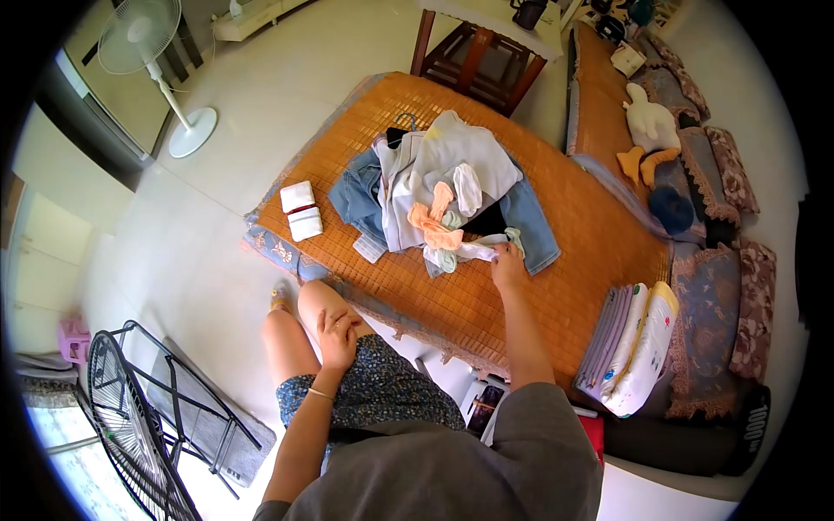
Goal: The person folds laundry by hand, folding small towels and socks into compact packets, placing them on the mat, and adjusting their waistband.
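My right hand (508, 262) is closed on the end of a white sock (474, 251) at the near side of a clothes heap. Beside it lie peach-orange socks (432, 221), a pale green sock (446, 260) and another white sock (467, 190). They rest on a light grey garment (465, 149), with blue denim (354, 193) spread beneath it. Part of a blue hanger (406, 120) sticks out at the back. My left hand (337, 337) lies on my thigh with its fingers apart, holding nothing.
The heap sits on an orange-brown woven mat (347, 260). Two white folded bundles (301, 211) lie at left, folded bedding (630, 343) at right. A sofa with cushions (717, 321) runs along the right. A chair (476, 65), a standing fan (178, 113) and a black folding frame (187, 399) surround me.
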A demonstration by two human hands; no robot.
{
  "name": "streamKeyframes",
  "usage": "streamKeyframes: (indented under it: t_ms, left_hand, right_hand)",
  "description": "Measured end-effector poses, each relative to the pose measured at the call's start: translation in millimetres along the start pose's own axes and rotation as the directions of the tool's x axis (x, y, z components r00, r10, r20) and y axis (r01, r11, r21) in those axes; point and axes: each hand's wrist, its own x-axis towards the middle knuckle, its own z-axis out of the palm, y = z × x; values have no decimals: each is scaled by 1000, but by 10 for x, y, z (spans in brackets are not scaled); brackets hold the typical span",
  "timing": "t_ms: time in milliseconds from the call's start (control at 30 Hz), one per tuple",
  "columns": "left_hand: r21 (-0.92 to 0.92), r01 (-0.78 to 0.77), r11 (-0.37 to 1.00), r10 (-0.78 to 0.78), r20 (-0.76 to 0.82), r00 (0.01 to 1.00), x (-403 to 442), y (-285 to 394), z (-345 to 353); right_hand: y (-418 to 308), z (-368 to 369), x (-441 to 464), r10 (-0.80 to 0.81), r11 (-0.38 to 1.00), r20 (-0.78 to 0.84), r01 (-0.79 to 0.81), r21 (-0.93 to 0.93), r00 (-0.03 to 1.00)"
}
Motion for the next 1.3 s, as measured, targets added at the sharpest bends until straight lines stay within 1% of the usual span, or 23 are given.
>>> streamKeyframes:
  t_ms: [100, 167, 200, 267, 367, 433, 467, 533, 567, 600, 633, 667, 700, 767, 833, 900, 967, 1033, 1100, 1167, 1233, 1267, 1300]
  left_hand:
    - [8, 6, 1000, -6, -35, 999, -16, -15, 25]
    - [8, 3, 1000, -3, -34, 999, -20, -35, 10]
    - [1, 0, 1000, 0, -25, 1000, -27, -32, 16]
    - [-4, -3, 1000, 3, -32, 999, -15, -2, 5]
    - [-15, -8, 1000, 7, -53, 999, -29, 0, 14]
    - [-32, 1, 999, -2, -45, 999, -38, 10, 4]
    - [-61, 25, 998, -26, -25, 999, -38, -7, 15]
    - [-82, 34, 996, -36, -21, 999, -29, 33, -21]
    - [-101, 44, 994, -45, -13, 999, -27, 50, -56]
    - [-98, 47, 994, -50, -25, 998, -19, 51, -98]
    - [-268, 151, 951, -151, 21, 988, 9, 59, -143]
    - [-427, 251, 869, -241, 78, 967, 43, 63, -191]
    - [-430, 249, 868, -250, 54, 967, 115, 145, -312]
    - [-429, 39, 903, -130, -183, 975, 295, 525, -737]
    - [-436, -15, 900, -113, -267, 957, 443, 832, -1133]
    - [-228, -204, 952, 100, -397, 912, 515, 993, -1398]
    - [-152, -234, 960, 141, -459, 877, 556, 1200, -1619]
    - [-193, -177, 965, 67, -469, 881, 541, 1117, -1624]
    - [-423, -104, 900, -124, -478, 870, 506, 941, -1595]
    - [-487, -81, 870, -196, -491, 849, 405, 764, -1609]
    - [-912, 101, 397, -549, -148, 823, 346, 734, -1720]
    - [-967, -21, 255, -522, -156, 839, 330, 611, -1634]
    - [-966, -30, 257, -531, -167, 830, 309, 600, -1655]
  right_hand:
    - [178, 1, 126, -36, 993, 22, 34, 116, 999]
    - [317, -12, 221, 90, 966, 102, -112, 233, 991]
    - [280, -191, 262, 181, 908, 65, -192, 372, 981]
    - [406, -483, 386, 182, 869, -76, -125, 478, 980]
    - [329, -1021, 583, 296, 801, -111, -183, 570, 949]
    - [52, -1427, 643, 298, 597, -24, -167, 784, 954]
    - [-98, -1572, 650, 296, 600, -26, -164, 783, 955]
    - [-414, -1782, 649, 205, 398, 138, -211, 893, 969]
    - [-541, -1838, 646, 196, 398, 139, -208, 893, 971]
    - [-664, -1878, 653, 64, 130, 305, -311, 941, 950]
    - [-831, -1947, 678, -113, -126, 420, -432, 893, 901]
    - [-1014, -2021, 675, -193, -184, 486, -517, 836, 853]
    - [-1225, -2072, 650, -279, -230, 541, -602, 764, 793]
    - [-1588, -2023, 632, -387, -142, 580, -668, 731, 717]
    - [-1954, -1877, 582, -536, -78, 598, -740, 668, 596]
    - [-2366, -1723, 431, -603, -2, 594, -746, 666, 532]
    - [-2790, -1612, 256, -596, 114, 651, -753, 648, 470]
    - [-3117, -1713, 109, -709, 150, 598, -749, 646, 374]
    - [-3317, -1754, 4, -800, 181, 535, -740, 648, 273]
    - [-3431, -1736, -94, -805, 123, 475, -684, 719, 355]
    - [-3529, -1628, -253, -814, 61, 465, -745, 665, 348]
    - [-3602, -1575, -409, -764, 83, 442, -608, 790, 470]
    - [-3665, -1547, -488, -712, 114, 388, -449, 886, 585]
